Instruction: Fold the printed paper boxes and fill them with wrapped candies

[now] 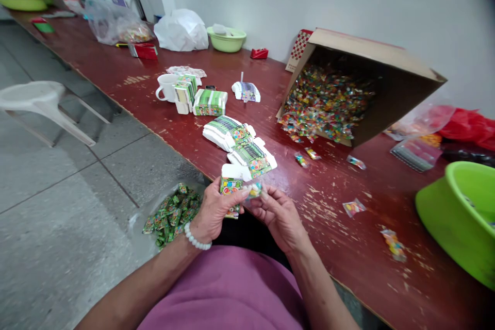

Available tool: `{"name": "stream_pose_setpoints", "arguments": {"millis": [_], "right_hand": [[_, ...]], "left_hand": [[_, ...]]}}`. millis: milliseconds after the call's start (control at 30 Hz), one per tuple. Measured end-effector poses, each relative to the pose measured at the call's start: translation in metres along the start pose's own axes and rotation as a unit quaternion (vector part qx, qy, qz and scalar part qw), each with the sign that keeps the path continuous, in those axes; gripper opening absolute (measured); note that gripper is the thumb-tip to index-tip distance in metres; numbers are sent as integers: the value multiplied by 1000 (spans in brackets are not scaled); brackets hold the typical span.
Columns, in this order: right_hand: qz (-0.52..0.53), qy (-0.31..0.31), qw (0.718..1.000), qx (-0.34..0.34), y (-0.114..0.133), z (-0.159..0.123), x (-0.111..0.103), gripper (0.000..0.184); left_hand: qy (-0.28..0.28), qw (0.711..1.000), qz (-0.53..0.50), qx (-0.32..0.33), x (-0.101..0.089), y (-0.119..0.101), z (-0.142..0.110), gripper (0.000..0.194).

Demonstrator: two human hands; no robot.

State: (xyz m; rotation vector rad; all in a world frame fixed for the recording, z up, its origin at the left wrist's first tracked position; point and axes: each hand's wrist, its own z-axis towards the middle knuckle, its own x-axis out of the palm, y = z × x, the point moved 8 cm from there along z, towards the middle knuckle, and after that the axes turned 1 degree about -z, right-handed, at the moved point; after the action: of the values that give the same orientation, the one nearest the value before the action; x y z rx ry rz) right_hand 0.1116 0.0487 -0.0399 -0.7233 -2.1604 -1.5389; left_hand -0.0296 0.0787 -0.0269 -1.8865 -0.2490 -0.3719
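My left hand (pixel 217 206) is closed around a small green printed candy box (pixel 231 185) with a white flap raised at its top. Between the two hands, beside the box's upper part, is a clear packet of coloured candies (pixel 254 190). My right hand (pixel 279 212) pinches that packet, while my left thumb reaches close to its other end. Just beyond my hands lie flat, unfolded green boxes (pixel 253 157) in overlapping piles. Loose candy packets (pixel 301 159) rest on the table to the right of them.
A tilted cardboard carton (pixel 394 77) full of candy packets stands on the red table (pixel 301 247). A green basin (pixel 436 201) is at the right. Bundled boxes and a white mug (pixel 167 87) sit farther left. Below the edge, a bag holds filled green boxes (pixel 176 214); a stool (pixel 34 94) stands nearby.
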Motion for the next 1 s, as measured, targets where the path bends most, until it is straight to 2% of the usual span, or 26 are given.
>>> {"name": "stream_pose_setpoints", "arguments": {"millis": [333, 533, 667, 767, 833, 867, 900, 1000], "right_hand": [[-10, 8, 1000, 0, 2, -5, 4, 34], [-16, 10, 1000, -22, -1, -5, 1, 33], [-74, -28, 995, -59, 2, 0, -15, 31], [-168, -64, 978, -101, 23, -1, -46, 32], [-248, -104, 955, -126, 47, -9, -78, 30], [-322, -141, 925, -144, 63, -15, -97, 28], [-433, -178, 867, -170, 82, -22, -113, 27], [-511, -253, 794, -211, 126, -34, -156, 20]], "left_hand": [[42, 999, 1, 0, 8, -5, -5, 41], [10, 999, 41, 21, 5, -6, -5, 45], [55, 990, 133, 13, 15, 3, -3, 44], [81, 983, 166, 2, 17, 11, 0, 41], [86, 981, 171, -1, 14, 13, 3, 39], [87, 981, 174, -5, 12, 14, 5, 38], [89, 980, 176, -10, 10, 15, 6, 37], [94, 980, 176, -21, 5, 17, 8, 34]]}}
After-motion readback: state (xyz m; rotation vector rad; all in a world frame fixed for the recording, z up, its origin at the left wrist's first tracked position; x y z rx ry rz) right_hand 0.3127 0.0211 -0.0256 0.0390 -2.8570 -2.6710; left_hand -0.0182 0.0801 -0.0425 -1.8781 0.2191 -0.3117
